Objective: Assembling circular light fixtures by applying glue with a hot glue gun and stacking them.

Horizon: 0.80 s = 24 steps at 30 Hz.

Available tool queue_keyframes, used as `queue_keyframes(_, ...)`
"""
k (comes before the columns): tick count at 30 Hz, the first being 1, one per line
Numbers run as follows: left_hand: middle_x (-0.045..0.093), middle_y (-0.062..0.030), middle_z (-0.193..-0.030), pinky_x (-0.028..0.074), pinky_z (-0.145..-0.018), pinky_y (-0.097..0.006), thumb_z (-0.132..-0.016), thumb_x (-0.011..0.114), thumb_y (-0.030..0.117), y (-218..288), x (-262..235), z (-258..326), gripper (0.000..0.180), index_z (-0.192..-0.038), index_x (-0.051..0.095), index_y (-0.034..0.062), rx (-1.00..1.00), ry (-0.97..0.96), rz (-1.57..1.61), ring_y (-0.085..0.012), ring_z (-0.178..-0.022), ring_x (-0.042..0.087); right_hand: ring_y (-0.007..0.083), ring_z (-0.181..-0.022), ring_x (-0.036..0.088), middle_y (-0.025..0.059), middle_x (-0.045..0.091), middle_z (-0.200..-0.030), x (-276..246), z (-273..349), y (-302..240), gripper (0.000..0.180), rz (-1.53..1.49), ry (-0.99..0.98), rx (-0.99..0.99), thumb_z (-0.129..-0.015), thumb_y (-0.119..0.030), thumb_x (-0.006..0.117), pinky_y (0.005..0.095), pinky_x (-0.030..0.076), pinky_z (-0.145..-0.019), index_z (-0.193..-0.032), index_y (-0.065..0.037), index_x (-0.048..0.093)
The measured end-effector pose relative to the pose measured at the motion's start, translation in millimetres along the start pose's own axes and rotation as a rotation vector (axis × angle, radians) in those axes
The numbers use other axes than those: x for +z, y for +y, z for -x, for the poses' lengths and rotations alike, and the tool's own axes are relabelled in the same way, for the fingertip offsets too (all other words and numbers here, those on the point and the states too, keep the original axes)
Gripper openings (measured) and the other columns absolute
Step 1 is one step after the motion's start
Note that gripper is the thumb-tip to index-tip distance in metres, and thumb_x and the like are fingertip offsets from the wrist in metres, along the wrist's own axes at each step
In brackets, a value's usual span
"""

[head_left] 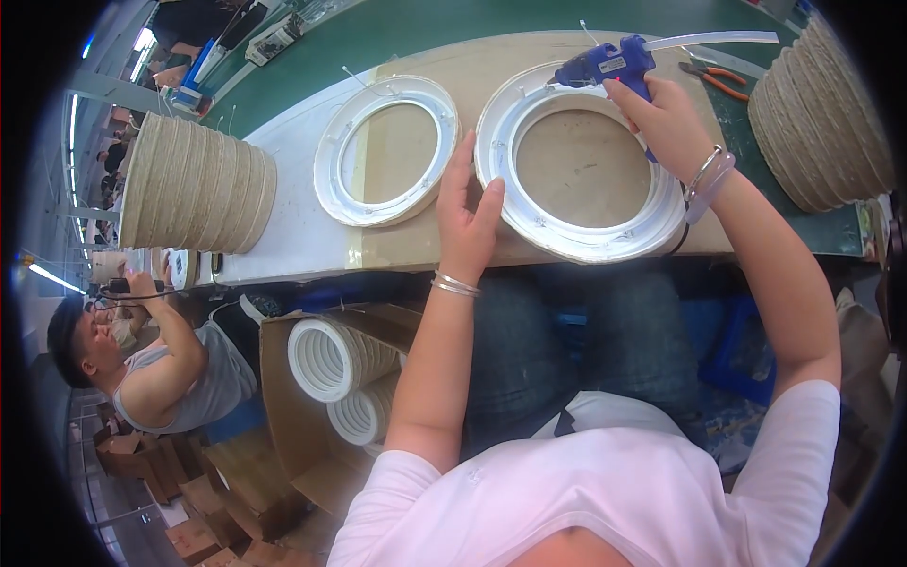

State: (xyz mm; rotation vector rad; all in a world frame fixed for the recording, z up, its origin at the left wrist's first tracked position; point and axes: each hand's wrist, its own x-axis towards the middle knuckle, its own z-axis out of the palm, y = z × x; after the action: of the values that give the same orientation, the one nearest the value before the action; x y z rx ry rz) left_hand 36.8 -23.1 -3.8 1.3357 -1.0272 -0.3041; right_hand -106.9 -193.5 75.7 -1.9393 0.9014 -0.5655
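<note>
Now right hand is gripping blue plastic glue gun at eleven o'clock on white ring; open left hand, nine o'clock, risking drip burns.

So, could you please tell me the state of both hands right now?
Left hand: open, touching the white ring on its right.
Right hand: holding the blue glue gun.
</note>
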Motion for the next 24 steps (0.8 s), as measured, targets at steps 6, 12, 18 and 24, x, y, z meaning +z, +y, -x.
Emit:
queue_keyframes(6,0.038,-0.0148,-0.122,0.025,-0.095,-0.030,-0.074,0.052,0.007,-2.8,-1.7,-2.7,0.051,-0.121,0.034,-0.0012,0.003,-0.002,-0.002,-0.0217,-0.114,0.035,0.0064,-0.053,0.039,-0.0005,0.045,-0.058,0.0,-1.7,1.2,0.034,-0.018,-0.003,-0.019,-0.078,-0.033,0.051,0.0206,0.031,-0.049,-0.072,0.000,0.052)
queue_keyframes(12,0.038,-0.0150,-0.122,0.025,-0.095,-0.030,-0.074,0.052,0.007,-2.2,-2.9,-1.8,0.051,-0.121,0.034,-0.0011,0.010,0.004,-0.011,-0.0219,-0.113,0.036,0.0066,-0.056,0.040,-0.0003,0.046,-0.060,-1.9,2.6,-2.2,0.033,0.040,-0.014,0.023,-0.078,-0.032,0.052,0.0223,0.033,-0.050,-0.075,0.001,0.054)
queue_keyframes(18,0.038,-0.0146,-0.121,0.026,-0.095,-0.031,-0.073,0.052,0.007,-0.9,-1.6,-0.6,0.051,-0.121,0.035,-0.0006,0.012,0.006,-0.024,-0.0218,-0.113,0.036,0.0072,-0.058,0.042,0.0009,0.049,-0.063,-4.0,3.7,1.2,0.034,0.070,-0.034,-0.001,-0.078,-0.032,0.053,0.0225,0.035,-0.052,-0.076,0.002,0.054)
queue_keyframes(24,0.033,-0.0144,-0.126,0.022,-0.097,-0.030,-0.076,0.044,0.002,1.9,2.0,-0.5,0.049,-0.122,0.030,-0.0033,0.010,-0.041,-0.022,-0.0201,-0.117,0.031,0.0063,-0.058,0.044,0.0018,0.051,-0.063,-8.2,2.5,5.7,0.032,0.173,-0.001,-0.058,-0.078,-0.031,0.053,0.0204,0.036,-0.051,-0.077,0.001,0.054)
